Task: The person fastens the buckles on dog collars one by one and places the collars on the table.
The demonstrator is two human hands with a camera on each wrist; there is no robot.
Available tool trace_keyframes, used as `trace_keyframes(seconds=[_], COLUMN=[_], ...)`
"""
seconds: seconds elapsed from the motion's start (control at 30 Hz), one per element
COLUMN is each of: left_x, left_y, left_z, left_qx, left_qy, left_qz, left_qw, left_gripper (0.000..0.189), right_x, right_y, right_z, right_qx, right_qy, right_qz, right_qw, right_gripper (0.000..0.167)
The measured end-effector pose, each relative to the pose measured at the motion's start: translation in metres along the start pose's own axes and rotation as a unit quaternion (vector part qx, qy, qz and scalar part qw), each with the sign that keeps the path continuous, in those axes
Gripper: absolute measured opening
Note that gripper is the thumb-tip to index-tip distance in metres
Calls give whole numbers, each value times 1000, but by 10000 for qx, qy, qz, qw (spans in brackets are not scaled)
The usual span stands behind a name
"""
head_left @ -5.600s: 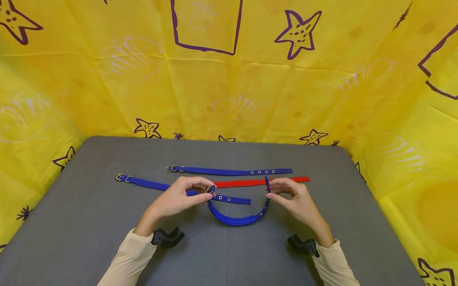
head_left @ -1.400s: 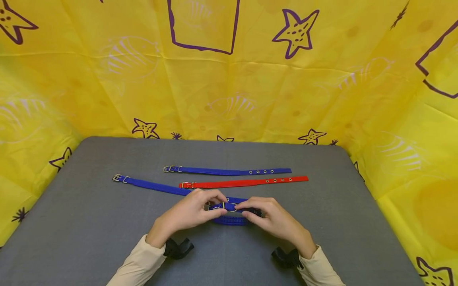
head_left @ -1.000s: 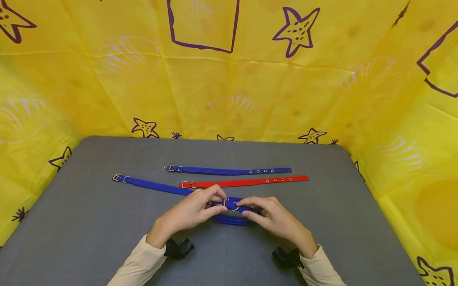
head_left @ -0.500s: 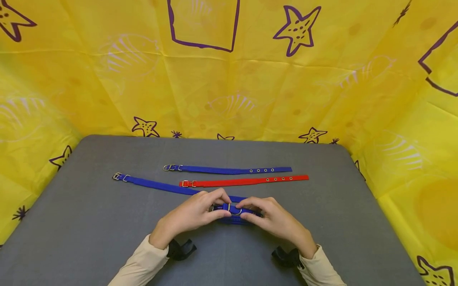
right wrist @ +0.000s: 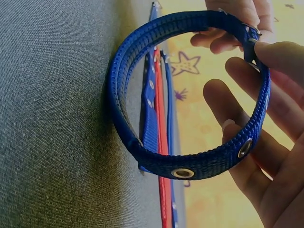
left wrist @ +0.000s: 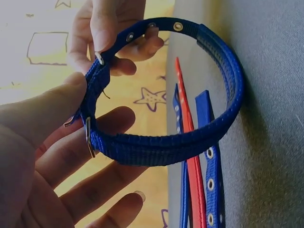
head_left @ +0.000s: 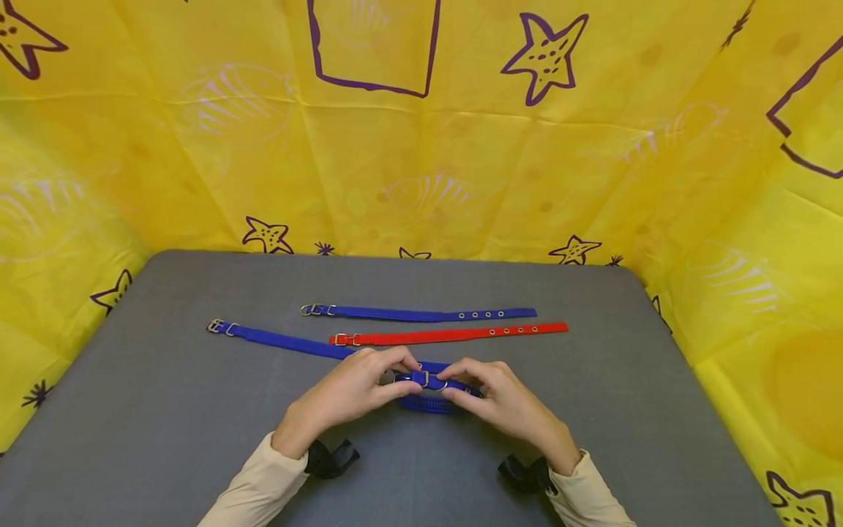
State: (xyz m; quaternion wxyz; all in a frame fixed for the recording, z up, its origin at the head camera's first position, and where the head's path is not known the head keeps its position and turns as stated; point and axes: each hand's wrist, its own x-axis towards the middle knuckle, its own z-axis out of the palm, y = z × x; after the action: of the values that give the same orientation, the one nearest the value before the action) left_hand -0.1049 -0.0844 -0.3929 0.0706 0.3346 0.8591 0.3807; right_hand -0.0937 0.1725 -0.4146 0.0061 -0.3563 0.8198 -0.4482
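Both hands hold a blue collar over the near middle of the table, bent into a ring with its end threaded at the metal buckle. My left hand pinches the overlapped strap near the buckle between thumb and forefinger. On the other side, my right hand pinches the strap by the D-ring. In the right wrist view, metal eyelets show along the collar; its padded part curves toward the table. Whether the buckle's prong sits in an eyelet, I cannot tell.
Behind the hands, a blue collar lies slantwise, partly hidden by the left hand. Farther back are a red collar and another blue collar, both laid flat. A yellow patterned cloth surrounds the grey table.
Several seconds ago the collar hung in a U between widely spaced hands. The hands have come together and the collar is now a ring. Lately only small finger shifts at the buckle show.
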Motion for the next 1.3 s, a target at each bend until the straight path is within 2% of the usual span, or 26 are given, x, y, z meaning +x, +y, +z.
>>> trace_keyframes(seconds=[0.13, 0.33, 0.7, 0.9, 1.1, 1.3], left_x=[0, 1, 0, -2, -4, -7], left_y=[1, 5, 3, -1, -2, -3], left_z=[1, 6, 2, -7, -13, -20], left_qx=[-39, -220, 263, 155, 247, 148], left_qy=[9, 43, 267, 359, 445, 412], left_qz=[88, 270, 351, 250, 232, -15], left_qw=[10000, 9994, 9987, 9989, 9984, 9990], left_gripper=[19, 17, 13, 11, 11, 11], right_x=[0, 1, 1, -1, -1, -2], right_y=[-1, -3, 2, 8, 11, 13], right_z=[2, 6, 3, -2, -4, -6], right_qx=[79, -76, -319, -285, -226, -256], right_qy=[36, 183, 282, 231, 169, 203], right_qz=[88, 134, 131, 400, 539, 630], right_qw=[9999, 9997, 9990, 9985, 9981, 9975], right_gripper=[17, 16, 15, 15, 14, 14])
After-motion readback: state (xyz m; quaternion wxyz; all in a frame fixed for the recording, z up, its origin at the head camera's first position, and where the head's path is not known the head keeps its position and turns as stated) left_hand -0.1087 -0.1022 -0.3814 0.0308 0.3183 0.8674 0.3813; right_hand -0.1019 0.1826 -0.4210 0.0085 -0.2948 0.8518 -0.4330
